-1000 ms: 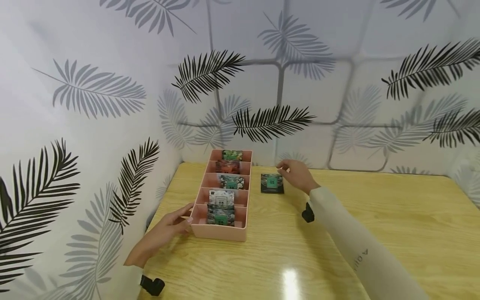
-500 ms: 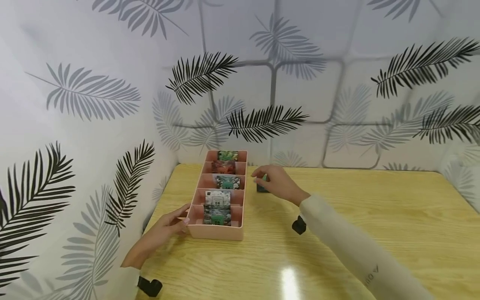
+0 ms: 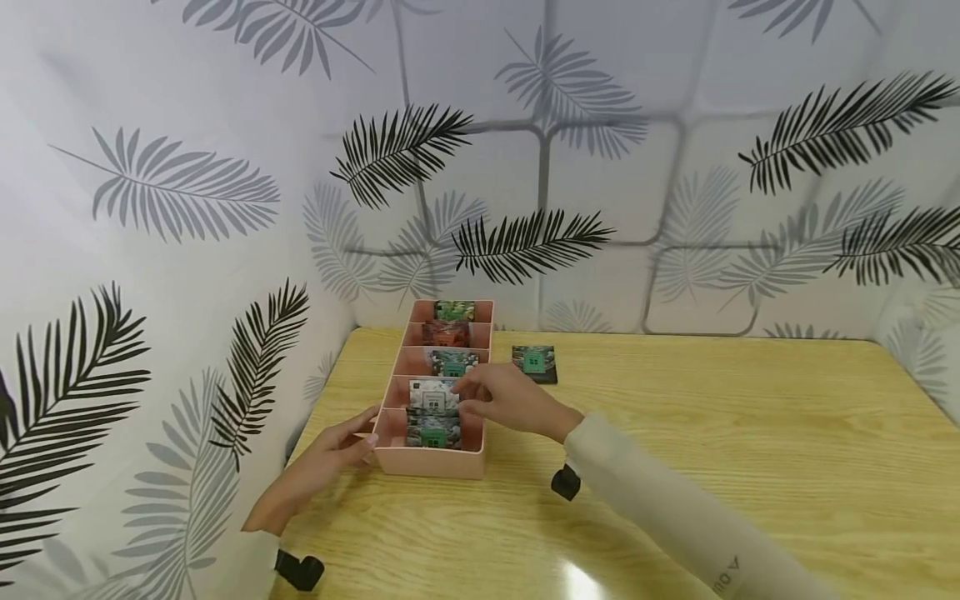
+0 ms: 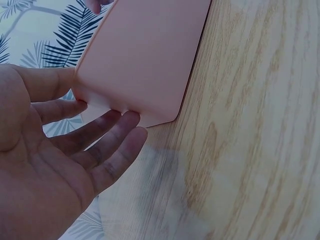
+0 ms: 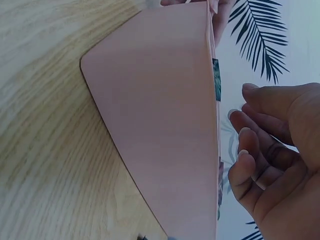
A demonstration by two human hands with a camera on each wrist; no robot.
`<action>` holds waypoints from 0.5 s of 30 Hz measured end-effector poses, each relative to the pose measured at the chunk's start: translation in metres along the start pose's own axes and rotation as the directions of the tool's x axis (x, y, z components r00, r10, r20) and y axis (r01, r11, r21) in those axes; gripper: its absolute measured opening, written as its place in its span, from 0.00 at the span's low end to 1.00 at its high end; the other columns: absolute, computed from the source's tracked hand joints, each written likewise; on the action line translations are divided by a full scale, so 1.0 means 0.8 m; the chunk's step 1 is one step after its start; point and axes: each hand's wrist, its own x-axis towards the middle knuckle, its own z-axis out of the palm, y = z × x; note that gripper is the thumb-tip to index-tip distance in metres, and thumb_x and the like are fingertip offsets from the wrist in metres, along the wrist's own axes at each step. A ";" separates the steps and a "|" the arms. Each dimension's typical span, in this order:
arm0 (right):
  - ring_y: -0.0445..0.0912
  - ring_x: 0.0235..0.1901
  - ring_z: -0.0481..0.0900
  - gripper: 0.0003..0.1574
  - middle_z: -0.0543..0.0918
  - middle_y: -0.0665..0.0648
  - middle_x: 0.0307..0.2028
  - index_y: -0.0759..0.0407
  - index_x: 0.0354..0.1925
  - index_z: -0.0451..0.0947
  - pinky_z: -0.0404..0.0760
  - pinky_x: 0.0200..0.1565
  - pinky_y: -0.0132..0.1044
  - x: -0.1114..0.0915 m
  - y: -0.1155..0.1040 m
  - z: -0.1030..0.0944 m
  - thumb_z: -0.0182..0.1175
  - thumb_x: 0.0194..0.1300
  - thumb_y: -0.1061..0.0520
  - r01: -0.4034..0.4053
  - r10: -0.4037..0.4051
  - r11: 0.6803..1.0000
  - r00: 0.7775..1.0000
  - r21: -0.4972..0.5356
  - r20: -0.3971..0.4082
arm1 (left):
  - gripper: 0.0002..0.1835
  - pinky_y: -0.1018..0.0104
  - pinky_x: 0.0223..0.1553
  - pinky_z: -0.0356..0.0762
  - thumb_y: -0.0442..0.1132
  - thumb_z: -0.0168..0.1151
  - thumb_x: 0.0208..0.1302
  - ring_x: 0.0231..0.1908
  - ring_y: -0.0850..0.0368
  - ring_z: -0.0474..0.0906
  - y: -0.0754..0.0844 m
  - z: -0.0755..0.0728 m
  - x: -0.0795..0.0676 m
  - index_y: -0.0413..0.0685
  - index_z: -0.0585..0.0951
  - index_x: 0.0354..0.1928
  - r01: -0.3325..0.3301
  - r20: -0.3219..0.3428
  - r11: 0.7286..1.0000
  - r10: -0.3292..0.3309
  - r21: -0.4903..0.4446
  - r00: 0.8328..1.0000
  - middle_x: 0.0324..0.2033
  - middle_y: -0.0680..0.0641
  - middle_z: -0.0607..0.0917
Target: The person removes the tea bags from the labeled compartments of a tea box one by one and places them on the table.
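A pink divided box (image 3: 429, 462) stands on the table, with small printed packets in its compartments. My left hand (image 3: 333, 454) holds its near left corner; in the left wrist view the fingertips touch the pink wall (image 4: 135, 60). My right hand (image 3: 517, 404) reaches over the box's right rim, fingers near a white packet (image 3: 429, 393). In the right wrist view, nothing lies between its loosely bent fingers (image 5: 247, 167). In front of the white packet sits a dark packet with a green label (image 3: 433, 433). Another dark, green-labelled packet (image 3: 534, 362) lies flat to the right of the box.
Farther back in the box are a grey-green packet (image 3: 453, 363), a red packet (image 3: 447, 334) and a green-yellow packet (image 3: 454, 311). The wooden table (image 3: 712, 433) extends to the right. A leaf-patterned curtain (image 3: 600, 167) hangs close behind and at the left.
My right hand has moved left and nearer, from the packet lying on the table to over the box. That packet is back in full view. My left hand stays at the corner.
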 end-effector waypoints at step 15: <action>0.36 0.31 0.78 0.12 0.85 0.48 0.38 0.55 0.50 0.87 0.80 0.35 0.31 0.002 -0.017 0.021 0.69 0.70 0.55 0.055 -0.052 0.991 0.998 -0.122 0.029 | 0.36 0.45 0.56 0.79 0.49 0.54 0.81 0.53 0.47 0.78 0.001 0.001 -0.001 0.50 0.55 0.82 0.013 0.004 1.000 -0.013 -0.006 1.000 0.72 0.31 0.66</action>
